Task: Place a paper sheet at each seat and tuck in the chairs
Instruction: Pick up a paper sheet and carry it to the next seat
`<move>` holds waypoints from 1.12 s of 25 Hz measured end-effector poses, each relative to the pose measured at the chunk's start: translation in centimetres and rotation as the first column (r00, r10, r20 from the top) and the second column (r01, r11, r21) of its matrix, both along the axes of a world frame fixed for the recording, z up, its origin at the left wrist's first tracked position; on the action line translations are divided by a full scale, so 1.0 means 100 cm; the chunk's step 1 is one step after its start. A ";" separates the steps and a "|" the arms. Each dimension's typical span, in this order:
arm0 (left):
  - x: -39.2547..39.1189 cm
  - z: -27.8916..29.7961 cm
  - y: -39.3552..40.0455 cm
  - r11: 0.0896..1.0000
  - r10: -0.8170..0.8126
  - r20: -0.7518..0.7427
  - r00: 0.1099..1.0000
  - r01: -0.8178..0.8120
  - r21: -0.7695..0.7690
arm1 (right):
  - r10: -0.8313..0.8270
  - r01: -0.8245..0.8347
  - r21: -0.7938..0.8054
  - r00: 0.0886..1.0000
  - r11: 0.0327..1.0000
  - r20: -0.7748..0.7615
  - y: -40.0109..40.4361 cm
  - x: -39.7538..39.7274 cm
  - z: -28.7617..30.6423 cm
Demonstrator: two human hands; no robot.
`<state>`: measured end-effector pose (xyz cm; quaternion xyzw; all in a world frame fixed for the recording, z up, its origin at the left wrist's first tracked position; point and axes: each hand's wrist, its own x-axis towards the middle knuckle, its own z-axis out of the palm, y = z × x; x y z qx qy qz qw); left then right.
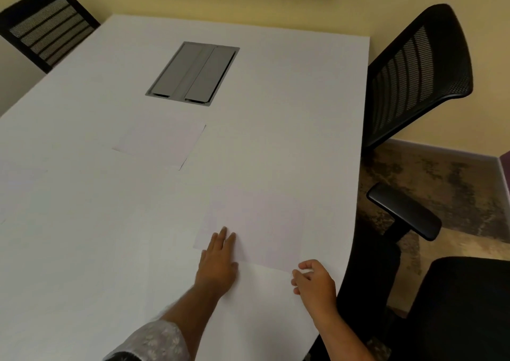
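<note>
Two bare hands are lying on thin white paper at the near right edge of the smooth white table [82,195].

The left hand [218,264] is pressing flat, fingers open, on a paper sheet [259,222]; the right hand [314,280] is curling loosely at that sheet's corner, gripping nothing clearly. A second sheet [162,142] is lying nearer the grey metal hatch [193,72]. A black mesh chair [414,71] is standing beside the table's right edge.
</note>
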<state>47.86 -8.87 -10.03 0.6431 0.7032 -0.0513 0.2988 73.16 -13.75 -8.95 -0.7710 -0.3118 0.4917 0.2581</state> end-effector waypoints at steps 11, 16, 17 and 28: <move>-0.011 0.000 -0.006 0.998 0.008 0.080 0.997 -0.014 0.067 | 0.617 -0.737 -0.083 0.493 0.671 0.613 -0.024 -0.021 -0.006; -0.024 0.022 -0.033 0.991 0.031 0.128 0.991 -0.047 0.124 | 0.614 -0.741 -0.089 0.475 0.665 0.631 -0.030 -0.022 -0.009; -0.028 0.029 -0.041 0.987 0.043 0.140 0.989 -0.064 0.147 | 0.603 -0.736 -0.075 0.486 0.673 0.632 -0.031 -0.024 -0.005; -0.103 0.105 -0.155 0.919 0.182 0.245 0.952 -0.253 0.301 | 0.485 -0.675 0.050 0.577 0.736 0.658 -0.086 -0.103 0.090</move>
